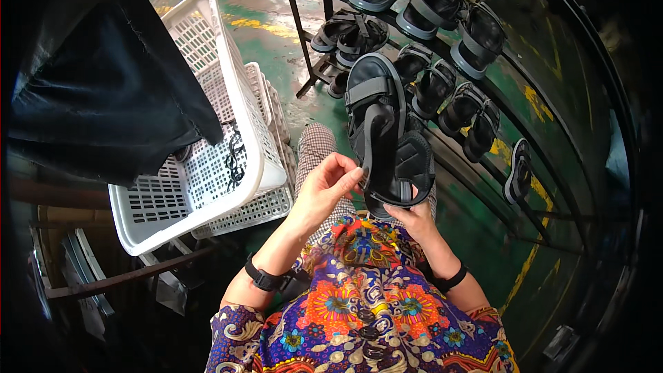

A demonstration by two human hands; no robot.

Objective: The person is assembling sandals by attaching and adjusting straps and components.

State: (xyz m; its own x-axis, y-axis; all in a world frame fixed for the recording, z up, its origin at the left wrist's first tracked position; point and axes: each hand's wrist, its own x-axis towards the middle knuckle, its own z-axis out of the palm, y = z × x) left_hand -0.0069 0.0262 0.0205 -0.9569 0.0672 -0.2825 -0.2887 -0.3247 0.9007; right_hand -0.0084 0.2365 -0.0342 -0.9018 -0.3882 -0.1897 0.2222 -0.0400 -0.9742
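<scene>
In front of my lap is a pair of black sandals with grey straps: one sandal points away from me, and the other sandal lies beside and partly under it. My right hand grips the pair at the near, heel end, its fingers partly hidden beneath. At the left side of the pair, my left hand pinches a loose dark strap that stands up from the sandals. The exact spot between thumb and fingertips is partly covered.
On the right stands a black metal rack bearing several similar sandals. A single sandal hangs low on its right side. To my left, a white plastic basket holds some black straps, with dark sheeting overhanging it.
</scene>
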